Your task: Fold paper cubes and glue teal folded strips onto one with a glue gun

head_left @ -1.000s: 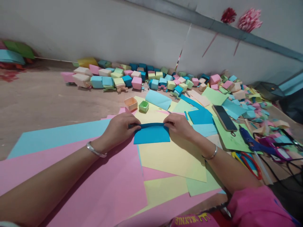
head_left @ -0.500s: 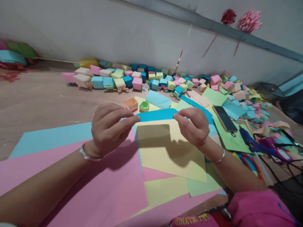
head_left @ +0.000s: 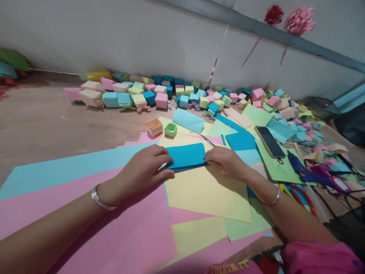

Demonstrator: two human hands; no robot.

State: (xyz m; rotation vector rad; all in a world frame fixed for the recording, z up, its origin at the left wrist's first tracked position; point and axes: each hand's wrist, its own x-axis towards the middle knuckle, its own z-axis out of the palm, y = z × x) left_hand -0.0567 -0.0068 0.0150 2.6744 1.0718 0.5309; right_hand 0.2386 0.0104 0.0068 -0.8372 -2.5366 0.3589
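A blue piece of paper [head_left: 186, 155], with a folded strip along its near edge, lies over the yellow sheet [head_left: 208, 194]. My left hand [head_left: 148, 165] holds its left end, thumb below and fingers above. At the right end, the fingers of my right hand [head_left: 224, 161] are pinched on the near corner. Just beyond the right hand, a thin metal blade-like tool [head_left: 208, 140] shows in part; its other end is hidden. Two small open paper boxes, one orange [head_left: 154, 127] and one green [head_left: 170, 130], stand behind the blue paper.
Many small folded paper boxes [head_left: 161, 100] line the wall. To the right are a phone [head_left: 269, 141], a blue glue gun [head_left: 302, 169] with cables, and scissors [head_left: 299, 198]. Large pink [head_left: 137, 228] and light blue [head_left: 57, 167] sheets cover the near left.
The blue paper was lifted and tilted between both hands half a second ago. It is now lower on the yellow sheet, its folded strip turned from the far edge to the near edge.
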